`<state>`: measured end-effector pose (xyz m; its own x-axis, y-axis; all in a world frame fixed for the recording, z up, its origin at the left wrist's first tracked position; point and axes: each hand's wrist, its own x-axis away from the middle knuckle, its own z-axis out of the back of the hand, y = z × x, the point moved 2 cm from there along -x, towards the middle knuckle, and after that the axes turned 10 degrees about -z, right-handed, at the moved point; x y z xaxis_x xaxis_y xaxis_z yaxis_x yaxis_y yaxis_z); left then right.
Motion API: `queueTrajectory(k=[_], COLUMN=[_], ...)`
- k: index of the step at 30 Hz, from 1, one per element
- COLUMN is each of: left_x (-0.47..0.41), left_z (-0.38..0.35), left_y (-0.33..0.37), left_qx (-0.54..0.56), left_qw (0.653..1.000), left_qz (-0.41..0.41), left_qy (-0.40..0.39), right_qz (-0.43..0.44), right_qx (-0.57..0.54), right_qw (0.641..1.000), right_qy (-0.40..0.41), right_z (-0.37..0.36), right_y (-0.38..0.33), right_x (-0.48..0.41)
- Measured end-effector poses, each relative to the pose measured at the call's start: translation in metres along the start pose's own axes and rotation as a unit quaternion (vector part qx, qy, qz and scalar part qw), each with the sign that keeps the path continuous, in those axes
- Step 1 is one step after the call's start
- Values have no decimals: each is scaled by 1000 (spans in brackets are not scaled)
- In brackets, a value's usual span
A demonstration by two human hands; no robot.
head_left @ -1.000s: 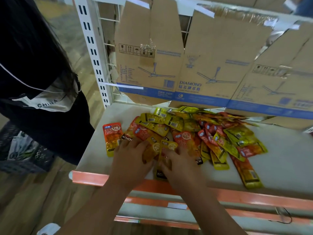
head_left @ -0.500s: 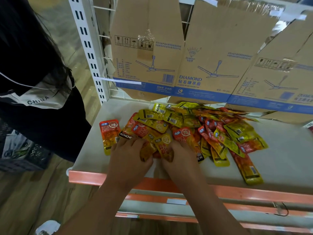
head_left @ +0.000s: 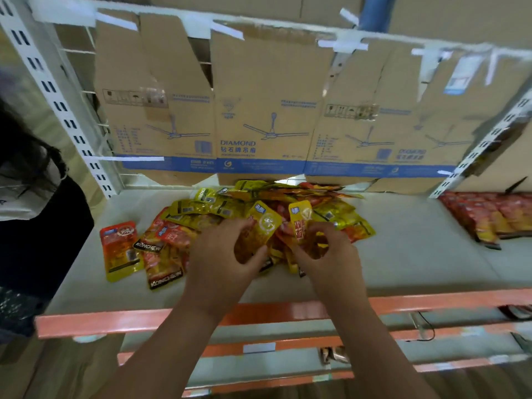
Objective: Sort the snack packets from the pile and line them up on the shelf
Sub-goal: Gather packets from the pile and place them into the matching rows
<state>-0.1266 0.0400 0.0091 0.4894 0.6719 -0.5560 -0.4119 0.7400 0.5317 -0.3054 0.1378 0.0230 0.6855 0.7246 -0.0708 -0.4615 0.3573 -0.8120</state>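
A pile of yellow and red snack packets (head_left: 218, 208) lies on the pale shelf (head_left: 408, 254). My left hand (head_left: 221, 254) grips a yellow packet (head_left: 262, 226), raised a little over the pile's front. My right hand (head_left: 325, 251) pinches a second yellow packet (head_left: 300, 220), held upright beside the first. One red packet (head_left: 119, 249) lies flat and apart at the pile's left. Packets under my hands are hidden.
Flattened cardboard fan boxes (head_left: 259, 110) hang along the shelf's back. More red packets (head_left: 486, 214) sit in the bay to the right. A person in dark clothes (head_left: 31, 203) stands at the left. An orange rail (head_left: 288, 312) edges the shelf front, with lower shelves beneath.
Both hands were flat on the pile's front; each has now lifted a yellow packet off it. The camera has moved closer and turned right.
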Motion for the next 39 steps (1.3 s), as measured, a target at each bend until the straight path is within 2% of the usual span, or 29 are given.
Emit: queueTrajectory(k=[6,11,18,26,34,39], left_x=[-23,-35,-38,-51,-104,-145], left_z=[-71,-142,-237,-306,-403,-476], left_y=[108,214,340,408,438,475], left_qx=[47,92,136,136,187,236], left_qw=[998,989,976,967,955,941], left_qz=[-32,-102,-158,-191,-204,-188], left_qy=[-23,-47,-61,-98,-107,-154], right_qz=[-45,-79,-109,-124,-160,-196], right_qx=[-25,-47,-47,-9,-9,26], right_qw=[995,985,969,958,948,935], right_qy=[82,145,219,257,275,294], right_z=[126,245,382,455,499,548], right_y=[63,129,211,262,312,341], right_x=[3,14,36,27,-37,-80])
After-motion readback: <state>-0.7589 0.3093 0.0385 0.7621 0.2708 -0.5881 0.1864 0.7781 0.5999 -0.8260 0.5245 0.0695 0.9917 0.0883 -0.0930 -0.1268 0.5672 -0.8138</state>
